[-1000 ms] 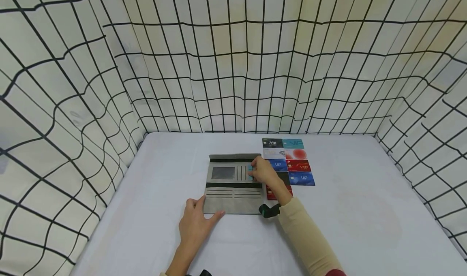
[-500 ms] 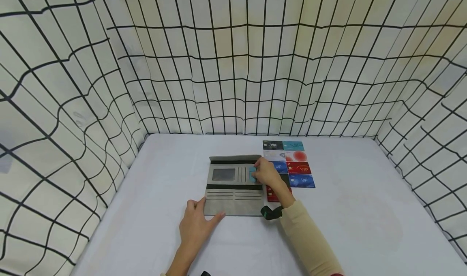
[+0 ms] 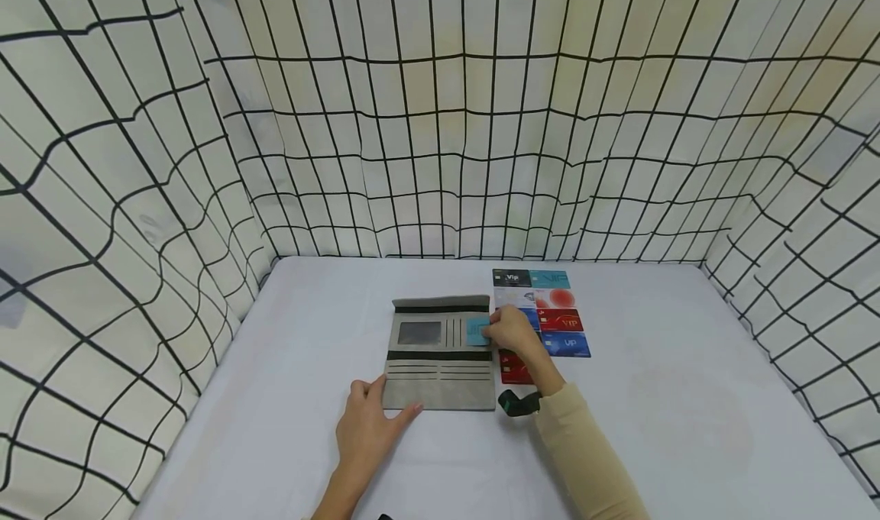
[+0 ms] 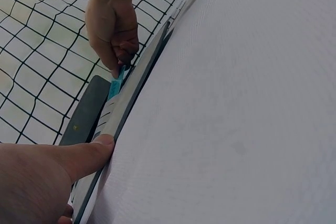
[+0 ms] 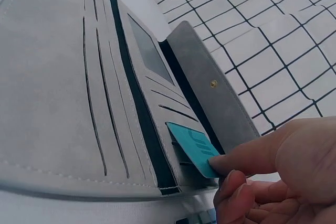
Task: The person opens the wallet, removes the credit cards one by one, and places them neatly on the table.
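Note:
A grey wallet (image 3: 440,395) lies unfolded, with card slots, a clear window (image 3: 419,333) and a raised flap (image 5: 212,82) with a gold snap. My right hand (image 3: 514,331) pinches a teal card (image 5: 191,145) between thumb and fingers at its right end. The card lies over the slots right of the window, its far edge along a slot. My left hand (image 3: 367,426) rests at the wallet's near left corner. In the left wrist view the left thumb (image 4: 92,156) lies straight with its tip on the wallet's near edge; its other fingers are mostly hidden.
Two columns of cards lie right of the wallet, among them a black card (image 3: 512,277), a red card (image 3: 560,320) and a blue card (image 3: 566,343). My right forearm partly covers the left column. Black-gridded netting (image 3: 440,161) rises behind the white table (image 3: 687,398).
My right hand has shifted slightly right, and more of the teal card shows over the slots. The left hand stays at the wallet's corner. The head view has tilted slightly.

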{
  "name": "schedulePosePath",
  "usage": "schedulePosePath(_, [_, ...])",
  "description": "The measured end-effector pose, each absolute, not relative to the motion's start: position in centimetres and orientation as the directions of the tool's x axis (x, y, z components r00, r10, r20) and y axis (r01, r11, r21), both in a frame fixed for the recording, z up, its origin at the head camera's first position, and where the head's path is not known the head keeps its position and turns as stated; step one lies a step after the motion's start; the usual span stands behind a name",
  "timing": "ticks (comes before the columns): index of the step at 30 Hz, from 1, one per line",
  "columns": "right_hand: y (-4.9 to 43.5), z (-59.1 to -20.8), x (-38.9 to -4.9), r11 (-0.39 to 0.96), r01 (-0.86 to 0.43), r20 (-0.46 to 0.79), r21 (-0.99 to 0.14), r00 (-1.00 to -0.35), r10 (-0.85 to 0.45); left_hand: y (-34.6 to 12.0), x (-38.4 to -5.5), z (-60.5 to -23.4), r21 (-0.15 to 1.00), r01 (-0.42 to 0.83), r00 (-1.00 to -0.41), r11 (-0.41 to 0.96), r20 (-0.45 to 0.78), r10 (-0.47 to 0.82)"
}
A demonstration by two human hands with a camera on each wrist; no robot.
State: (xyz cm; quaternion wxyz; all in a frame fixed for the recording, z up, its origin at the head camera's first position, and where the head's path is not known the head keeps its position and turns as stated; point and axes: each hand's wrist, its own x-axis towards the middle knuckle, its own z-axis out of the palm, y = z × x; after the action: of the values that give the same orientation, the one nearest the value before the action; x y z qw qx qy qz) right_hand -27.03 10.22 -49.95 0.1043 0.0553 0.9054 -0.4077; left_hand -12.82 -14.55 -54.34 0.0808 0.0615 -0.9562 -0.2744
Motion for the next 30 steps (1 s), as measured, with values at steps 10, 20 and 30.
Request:
schedulePosePath(10, [10.4,-50.4,-26.7,0.684,0.152,-0.204,-0.713,-0.979,0.005,-14.7,-12.8,-54.4,0.537,-0.069,-0.979,0.841,0.127,-0.162])
schedulePosePath(20, [10.5,-50.9,-26.4,0.69,0.094,-0.128,-0.717,-0.992,0.002,-14.6,-12.8,-54.4,0.549,-0.054,-0.977,0.834,0.143,-0.157])
schedulePosePath(30, [11.1,-51.1,-25.7,0.663,0.081,-0.095,-0.744,-0.995,0.015,-14.6,-12.7,-54.3,0.544,-0.06,-0.979,0.837,0.133,-0.157])
